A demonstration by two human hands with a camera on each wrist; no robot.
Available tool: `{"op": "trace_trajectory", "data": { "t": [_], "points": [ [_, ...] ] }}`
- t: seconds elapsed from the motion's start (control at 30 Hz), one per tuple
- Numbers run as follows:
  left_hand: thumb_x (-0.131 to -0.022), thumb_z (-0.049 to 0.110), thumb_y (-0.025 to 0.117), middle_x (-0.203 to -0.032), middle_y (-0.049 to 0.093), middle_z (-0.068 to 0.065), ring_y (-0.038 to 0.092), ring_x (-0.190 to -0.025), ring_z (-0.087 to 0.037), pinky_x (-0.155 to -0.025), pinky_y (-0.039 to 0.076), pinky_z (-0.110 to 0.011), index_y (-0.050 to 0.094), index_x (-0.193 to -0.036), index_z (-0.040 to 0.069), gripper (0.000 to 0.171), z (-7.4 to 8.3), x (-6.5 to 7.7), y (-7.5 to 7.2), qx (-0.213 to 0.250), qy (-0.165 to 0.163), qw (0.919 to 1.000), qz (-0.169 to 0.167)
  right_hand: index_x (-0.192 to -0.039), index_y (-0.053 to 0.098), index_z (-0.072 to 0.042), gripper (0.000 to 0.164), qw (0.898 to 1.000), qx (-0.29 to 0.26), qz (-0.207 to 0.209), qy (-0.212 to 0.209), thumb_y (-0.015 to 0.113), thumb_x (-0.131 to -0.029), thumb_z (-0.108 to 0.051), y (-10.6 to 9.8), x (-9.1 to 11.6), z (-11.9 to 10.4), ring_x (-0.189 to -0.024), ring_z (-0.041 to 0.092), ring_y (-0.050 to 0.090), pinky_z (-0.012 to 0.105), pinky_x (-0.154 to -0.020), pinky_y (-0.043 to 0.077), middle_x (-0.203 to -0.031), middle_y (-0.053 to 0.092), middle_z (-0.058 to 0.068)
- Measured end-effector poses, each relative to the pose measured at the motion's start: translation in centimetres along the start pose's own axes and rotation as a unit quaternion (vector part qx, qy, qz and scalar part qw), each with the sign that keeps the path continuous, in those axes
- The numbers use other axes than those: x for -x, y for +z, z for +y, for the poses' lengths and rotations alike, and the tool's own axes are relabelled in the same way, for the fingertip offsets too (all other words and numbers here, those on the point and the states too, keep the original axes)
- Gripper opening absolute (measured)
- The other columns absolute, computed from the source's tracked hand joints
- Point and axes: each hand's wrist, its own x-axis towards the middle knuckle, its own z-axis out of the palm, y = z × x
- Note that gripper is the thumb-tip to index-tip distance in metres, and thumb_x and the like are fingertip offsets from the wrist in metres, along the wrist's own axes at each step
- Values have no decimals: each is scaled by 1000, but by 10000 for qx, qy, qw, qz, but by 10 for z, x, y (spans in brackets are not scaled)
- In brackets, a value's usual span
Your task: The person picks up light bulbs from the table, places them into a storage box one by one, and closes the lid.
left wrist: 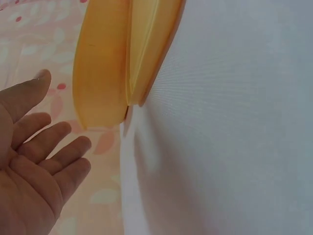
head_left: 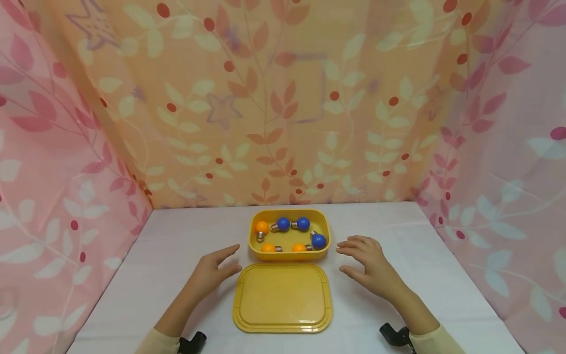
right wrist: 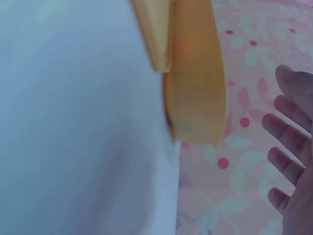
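Note:
A yellow rectangular box (head_left: 289,255) with rounded corners stands uncovered on the white table. Inside lie three blue bulbs, among them one blue bulb (head_left: 318,241) at the right, and three orange bulbs, one orange bulb (head_left: 262,227) at the left. Flat on the cloth in front of the box is its yellow lid (head_left: 283,297). My left hand (head_left: 212,269) hovers left of box and lid, fingers extended and touching nothing. On the other side my right hand (head_left: 369,263) hovers near the box's right end, fingers spread, palm empty. Both wrist views show the box wall (left wrist: 100,68) apart from the fingers.
White cloth (head_left: 185,231) covers the table. A yellow-orange patterned curtain (head_left: 265,123) rises behind it, with pink patterned curtains (head_left: 53,172) along both sides. Black wrist devices (head_left: 395,335) sit by the sleeves.

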Motion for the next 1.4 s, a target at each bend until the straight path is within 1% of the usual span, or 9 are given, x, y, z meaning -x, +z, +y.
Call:
{"op": "trace_trajectory", "data": {
  "t": [0.17, 0.37, 0.5, 0.67, 0.83, 0.93, 1.17, 1.23, 1.4],
  "points": [
    [-86, 39, 83, -151, 56, 1, 46, -144, -33, -116, 39, -59, 58, -146, 36, 65, 0, 13, -4, 166, -33, 9998, -86, -131, 67, -28, 47, 9999, -111, -67, 63, 83, -87, -34, 11, 15, 4, -134, 26, 48, 52, -112, 27, -134, 66, -6],
    [-84, 37, 85, -155, 51, 1, 40, -149, -34, -119, 32, -62, 55, -150, 29, 73, -6, 20, -1, 449, -106, 9979, -454, -138, 63, -32, 61, 9970, -511, -381, 435, 88, -82, -32, 21, 22, 5, -134, 21, 48, 47, -112, 28, -137, 62, -13],
    [-80, 39, 87, -157, 48, 2, 36, -150, -35, -121, 28, -64, 52, -152, 28, 80, -12, 22, 0, 584, -11, 9957, -715, -139, 64, -23, 66, 9932, -814, -629, 550, 90, -79, -34, 25, 24, 7, -135, 23, 49, 47, -112, 30, -138, 61, -12],
    [-76, 42, 89, -162, 41, 1, 32, -152, -35, -122, 24, -63, 46, -156, 28, 92, -21, 22, 0, 408, 196, 9933, -1062, -140, 63, -15, 73, 9880, -1110, -883, 612, 91, -76, -36, 33, 26, 11, -135, 23, 51, 56, -112, 37, -142, 60, -10],
    [-72, 45, 91, -166, 32, -10, 25, -154, -39, -122, 19, -65, 40, -159, 27, 102, -27, 25, 0, 193, 248, 9905, -1335, -145, 59, -17, 79, 9828, -1272, -1144, 701, 90, -76, -40, 41, 30, 13, -139, 25, 49, 53, -115, 39, -149, 55, -7],
    [-71, 46, 91, -167, 27, -14, 21, -155, -41, -122, 17, -67, 38, -160, 24, 106, -29, 27, 1, 81, 299, 9882, -1502, -149, 55, -20, 83, 9780, -1354, -1345, 844, 87, -77, -47, 45, 32, 14, -143, 28, 45, 54, -117, 37, -153, 51, -4],
    [-70, 51, 89, -169, 22, -17, 18, -155, -45, -119, 18, -72, 34, -162, 21, 111, -36, 28, 4, -309, 625, 9816, -1779, -154, 49, -21, 93, 9630, -1720, -1661, 1247, 86, -74, -52, 47, 37, 13, -151, 46, 28, 70, -119, 20, -161, 42, 12],
    [-70, 53, 89, -169, 22, -17, 18, -155, -45, -118, 18, -73, 33, -162, 20, 112, -36, 29, 4, -387, 710, 9804, -1799, -154, 49, -21, 94, 9627, -1680, -1734, 1221, 85, -74, -54, 48, 38, 13, -152, 48, 24, 72, -119, 15, -162, 41, 12],
    [-67, 54, 89, -169, 23, -15, 16, -156, -44, -119, 17, -71, 35, -161, 17, 115, -35, 30, 3, -580, 840, 9781, -1814, -154, 48, -21, 98, 9665, -1512, -1857, 926, 86, -71, -56, 51, 38, 11, -154, 42, 23, 66, -121, 7, -161, 44, 0]
  ]
}}
